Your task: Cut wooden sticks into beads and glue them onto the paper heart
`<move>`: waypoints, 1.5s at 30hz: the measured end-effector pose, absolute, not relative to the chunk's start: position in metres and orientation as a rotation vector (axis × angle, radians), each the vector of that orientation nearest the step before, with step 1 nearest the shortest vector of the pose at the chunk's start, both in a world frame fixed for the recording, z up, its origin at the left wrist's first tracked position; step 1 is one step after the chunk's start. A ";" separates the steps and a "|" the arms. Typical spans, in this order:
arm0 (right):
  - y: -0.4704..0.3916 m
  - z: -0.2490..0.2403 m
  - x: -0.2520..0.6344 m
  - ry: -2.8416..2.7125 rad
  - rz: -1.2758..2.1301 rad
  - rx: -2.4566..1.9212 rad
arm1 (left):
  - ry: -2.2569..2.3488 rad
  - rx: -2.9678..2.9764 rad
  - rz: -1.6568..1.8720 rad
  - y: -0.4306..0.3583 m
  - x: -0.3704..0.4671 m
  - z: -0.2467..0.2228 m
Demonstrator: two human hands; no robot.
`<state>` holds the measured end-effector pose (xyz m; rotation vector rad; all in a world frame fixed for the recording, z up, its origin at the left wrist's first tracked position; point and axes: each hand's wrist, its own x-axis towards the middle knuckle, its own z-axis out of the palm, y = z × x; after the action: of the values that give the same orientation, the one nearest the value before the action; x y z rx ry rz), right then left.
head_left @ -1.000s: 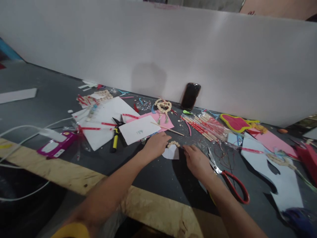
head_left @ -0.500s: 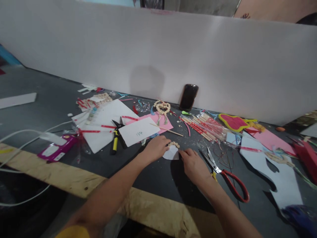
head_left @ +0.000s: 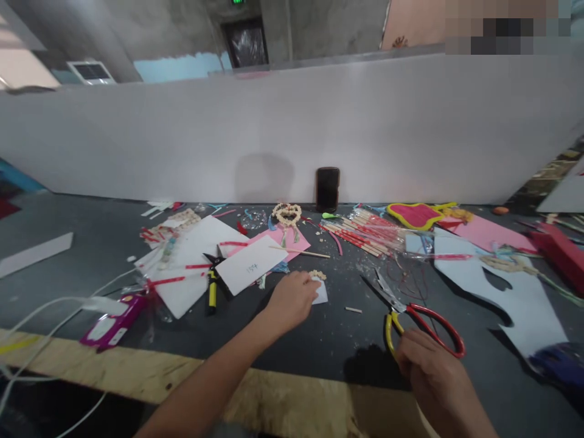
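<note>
- From my far-off seat I see the white board (head_left: 387,134) closing the far side and the wooden strip (head_left: 292,395) bordering the near side; dark tabletop (head_left: 310,344) lies between them, with a bare stretch between my two hands, narrowing toward the scissors at right.
- My left hand (head_left: 292,298) rests with bent fingers over the left part of the white paper (head_left: 322,294); I cannot tell whether it pinches the paper or only presses it.
- My right hand (head_left: 429,365) is curled at the yellow handle of the scissors (head_left: 398,308); I cannot tell whether it grips; the blades stand apart, pointing far and left.
- The white paper lies at the middle, partly hidden by the left fingers; a curved row of beige beads (head_left: 318,275) runs along its far edge.
- I count one pair of scissors, one pair of pliers (head_left: 212,295) at left, one numbered card (head_left: 250,266) beside it, one beaded heart (head_left: 286,214) beyond, one phone (head_left: 327,188) upright by the board; one short pale stick (head_left: 353,310) lies between paper and scissors.
</note>
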<state>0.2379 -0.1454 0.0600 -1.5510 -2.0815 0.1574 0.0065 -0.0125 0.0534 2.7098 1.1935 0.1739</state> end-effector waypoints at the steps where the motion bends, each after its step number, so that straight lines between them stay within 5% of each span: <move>1: -0.151 0.057 0.244 -2.057 0.153 -1.564 | 1.172 2.746 0.117 -0.019 0.009 0.053; 24: -0.188 0.011 0.267 -1.849 0.177 -1.270 | 1.399 2.811 0.001 -0.064 0.022 0.033; 35: -0.197 0.013 0.261 -1.593 0.299 -1.301 | 1.486 2.477 0.495 -0.091 0.028 0.033; 45: -0.178 0.025 0.264 -1.582 0.105 -1.440 | 1.076 1.952 0.654 -0.129 0.088 0.053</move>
<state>0.2642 -0.1782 0.0255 -1.4405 -1.5822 0.1049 0.0885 -0.1295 0.0527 1.9523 1.0756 0.6536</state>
